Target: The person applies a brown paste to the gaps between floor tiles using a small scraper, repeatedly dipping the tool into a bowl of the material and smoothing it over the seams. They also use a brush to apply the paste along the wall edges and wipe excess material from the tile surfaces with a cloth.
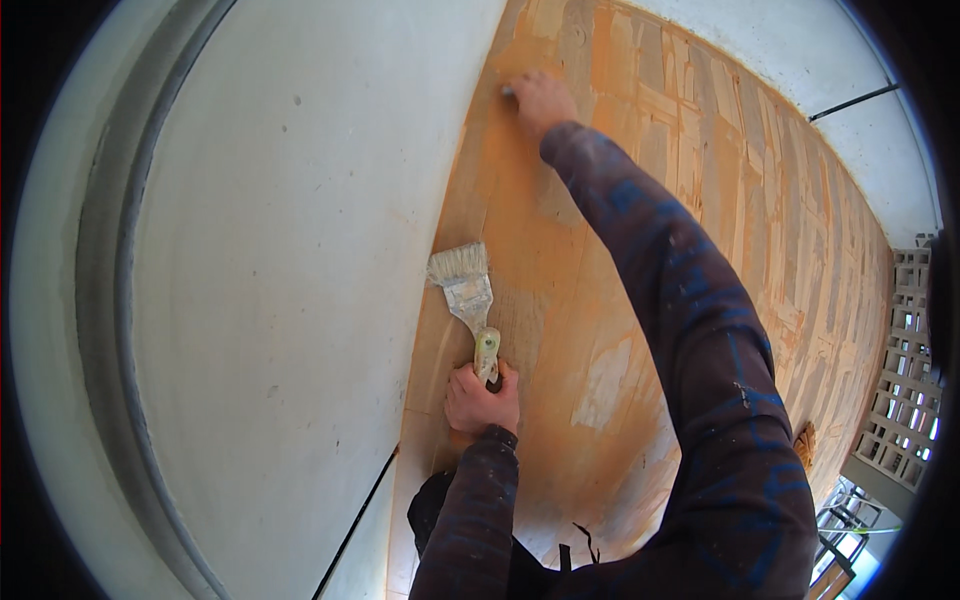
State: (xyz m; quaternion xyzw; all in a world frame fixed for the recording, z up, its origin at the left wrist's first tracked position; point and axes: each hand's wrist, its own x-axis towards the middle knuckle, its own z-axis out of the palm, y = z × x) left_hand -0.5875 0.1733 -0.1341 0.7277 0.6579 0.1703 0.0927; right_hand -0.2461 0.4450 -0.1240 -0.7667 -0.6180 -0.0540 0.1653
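My left hand (482, 402) is closed round the handle of a wide flat paintbrush (470, 290). The pale bristles point away from me, close to the edge where the wood meets the white wall. Stretched out to the far end, my right hand (543, 103) is closed and pressed down on the wooden plank surface (545, 240). A small greyish bit shows at its fingertips; what it is cannot be made out. Orange dust covers the planks around that hand, and paler streaks and smears run across the rest.
A smooth white wall (270, 270) runs along the left. Another white wall (790, 50) closes off the far right. Perforated blockwork (900, 370) stands at the right edge, with a brown bristly object (805, 445) near it. My dark sleeves cover part of the planks.
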